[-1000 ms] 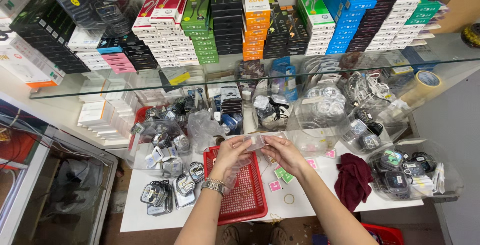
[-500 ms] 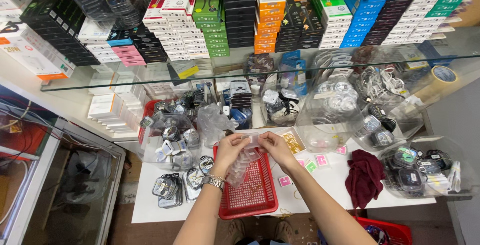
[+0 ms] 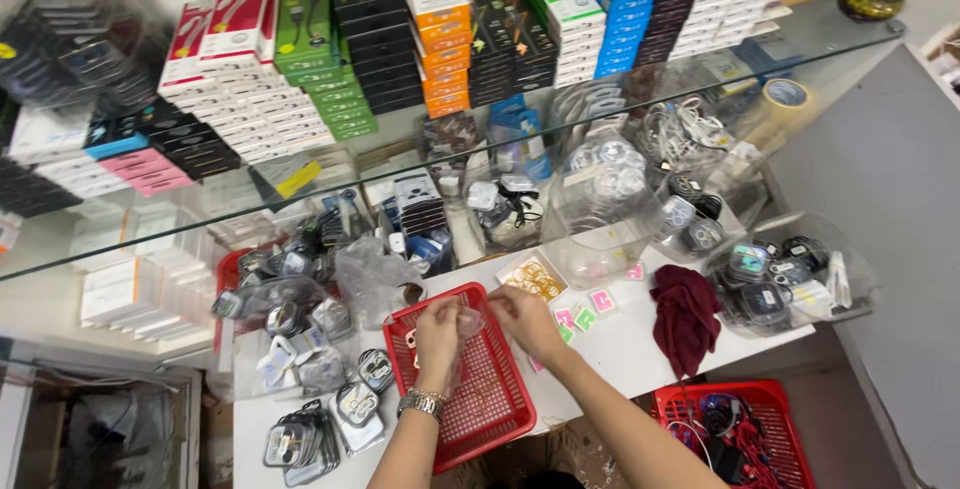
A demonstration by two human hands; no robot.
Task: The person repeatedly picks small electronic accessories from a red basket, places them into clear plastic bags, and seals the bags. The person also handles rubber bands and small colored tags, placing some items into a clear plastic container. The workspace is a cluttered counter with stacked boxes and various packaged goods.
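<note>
At lower centre, left hand [image 3: 437, 334] and right hand [image 3: 524, 317] each pinched a small clear plastic bag [image 3: 466, 326] above the red plastic mesh basket [image 3: 495, 404].

White counter [image 3: 640, 359] against a pale wall, under a glass shelf [image 3: 300, 234] running the full width and stacked with rows of small boxes [image 3: 420, 39] in white, green, orange, blue, black and pink. Grey panel [image 3: 890, 249] at the right side; glass cabinet [image 3: 90, 419] at lower left. Red basket [image 3: 735, 429] of cables on the floor under the counter; light even and bright.
</note>
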